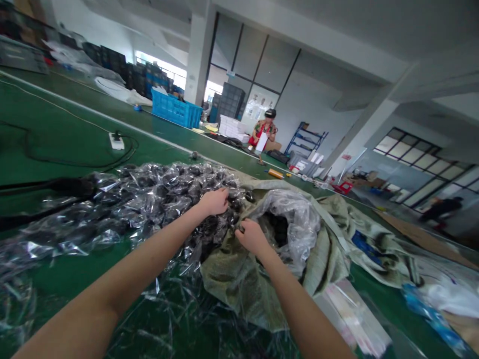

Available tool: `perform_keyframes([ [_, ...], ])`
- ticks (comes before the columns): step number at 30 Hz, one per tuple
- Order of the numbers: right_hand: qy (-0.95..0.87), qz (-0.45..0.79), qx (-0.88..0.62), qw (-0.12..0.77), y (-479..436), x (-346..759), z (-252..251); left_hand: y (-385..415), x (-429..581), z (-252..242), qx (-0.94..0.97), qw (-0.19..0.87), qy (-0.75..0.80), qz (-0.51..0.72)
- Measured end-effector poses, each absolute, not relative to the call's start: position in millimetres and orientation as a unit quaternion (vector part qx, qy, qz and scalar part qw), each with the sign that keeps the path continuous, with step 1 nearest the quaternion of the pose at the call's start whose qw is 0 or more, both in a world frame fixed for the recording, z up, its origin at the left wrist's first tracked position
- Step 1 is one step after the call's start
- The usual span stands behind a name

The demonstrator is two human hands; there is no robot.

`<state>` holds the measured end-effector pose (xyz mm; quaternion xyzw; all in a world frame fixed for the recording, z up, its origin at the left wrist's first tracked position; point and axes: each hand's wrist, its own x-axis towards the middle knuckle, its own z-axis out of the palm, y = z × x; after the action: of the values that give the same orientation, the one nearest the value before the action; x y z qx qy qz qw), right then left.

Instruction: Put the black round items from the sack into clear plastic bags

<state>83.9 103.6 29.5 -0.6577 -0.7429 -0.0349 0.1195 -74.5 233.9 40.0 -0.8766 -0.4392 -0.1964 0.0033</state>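
Head view: green tabletop (67, 144) lies bare at far left, apart from a white socket block (117, 141) and its cords; a pale line runs along the far side. Next, a wide heap of dark items in clear wrap (153, 199) spreads to mid-table. Left forearm slants up from the lower left corner; left hand (215, 202) sits palm-down over the heap's right end, fingers bent inward (fingertips hidden, so I cannot tell whether they pinch anything). Loose clear film litters the near side. Right hand (252, 239) is just right of it and nearer, fingers curled at the left rim of an open woven sack (239, 279); pinch on the cloth unclear. Right forearm crosses the sack's front. Clear liner (305, 219) lines the mouth, dark items inside. Farther right, crumpled sacking (385, 254) crowds the surface, leaving little room.
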Motion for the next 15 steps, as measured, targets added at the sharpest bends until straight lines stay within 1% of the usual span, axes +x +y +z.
perform_keyframes([
  [2,-0.745,-0.038,-0.658,0.098,104,81,24,237,-55,43,-0.874,0.007,-0.428,-0.230],
  [4,-0.751,-0.042,-0.654,0.076,104,78,19,246,-27,49,-0.883,0.004,-0.407,-0.234],
  [10,-0.763,-0.055,-0.643,0.024,93,74,7,273,52,51,-0.910,-0.026,-0.394,-0.127],
  [13,-0.753,-0.029,-0.657,0.028,90,83,4,277,59,41,-0.904,-0.021,-0.408,-0.122],
  [15,-0.718,0.022,-0.693,0.050,93,95,5,275,52,33,-0.888,-0.002,-0.437,-0.145],
])
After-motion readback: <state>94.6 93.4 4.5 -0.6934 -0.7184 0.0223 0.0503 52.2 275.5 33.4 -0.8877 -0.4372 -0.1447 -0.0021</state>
